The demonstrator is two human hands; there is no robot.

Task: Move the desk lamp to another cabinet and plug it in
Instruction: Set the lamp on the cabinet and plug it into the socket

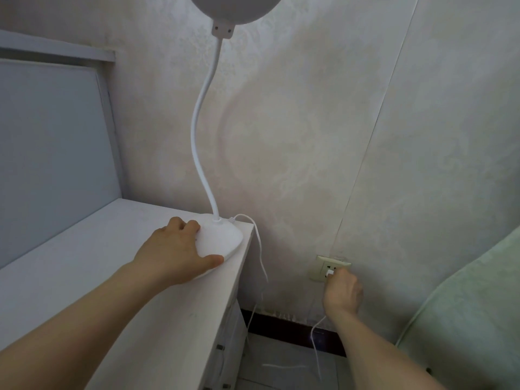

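A white desk lamp with a bent gooseneck [200,130] stands on the far right corner of a white cabinet top [92,266]. Its round head [236,8] is cut off by the top edge of the view. My left hand [174,250] grips the rounded lamp base [222,239]. A thin white cable [260,249] drops from the base down the cabinet's side and loops to my right hand [342,291]. That hand pinches the small white plug [329,274] against the wall socket [323,267], low on the wall. How deep the plug sits I cannot tell.
A grey-blue headboard panel [53,153] rises left of the cabinet. Pale patterned wallpaper [309,136] covers the wall, with a dark skirting board [287,330] at the floor. A light green padded seat [472,313] crowds in from the right. Cabinet drawers [225,353] show below the top.
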